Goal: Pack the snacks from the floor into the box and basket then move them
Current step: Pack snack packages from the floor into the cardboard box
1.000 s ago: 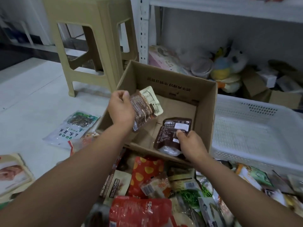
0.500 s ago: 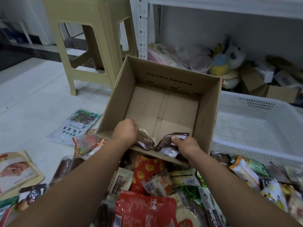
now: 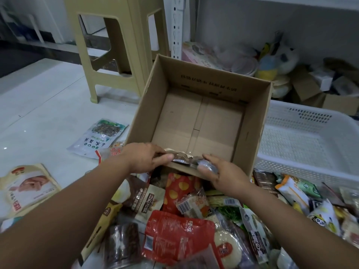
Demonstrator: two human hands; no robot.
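An open cardboard box (image 3: 250, 129) stands on the floor, its bottom bare. Both hands are at its near wall. My left hand (image 3: 144, 159) grips a brown snack packet (image 3: 179, 159) just inside the near edge. My right hand (image 3: 223, 174) holds a second dark brown packet (image 3: 206, 164) beside it. Both packets are mostly hidden by fingers and the box wall. A white perforated plastic basket (image 3: 303, 167) sits to the right of the box. A heap of snack packets (image 3: 180, 235) covers the floor under my forearms.
A beige plastic stool (image 3: 116, 55) stands behind the box on the left. A green-and-white packet (image 3: 97, 139) and a beige packet (image 3: 29, 186) lie on the white floor at left. A shelf with toys and small cartons (image 3: 272, 63) is behind.
Both hands came down from above the box to its near inner edge, carrying their packets low. The view has tilted so more of the bare box bottom shows.
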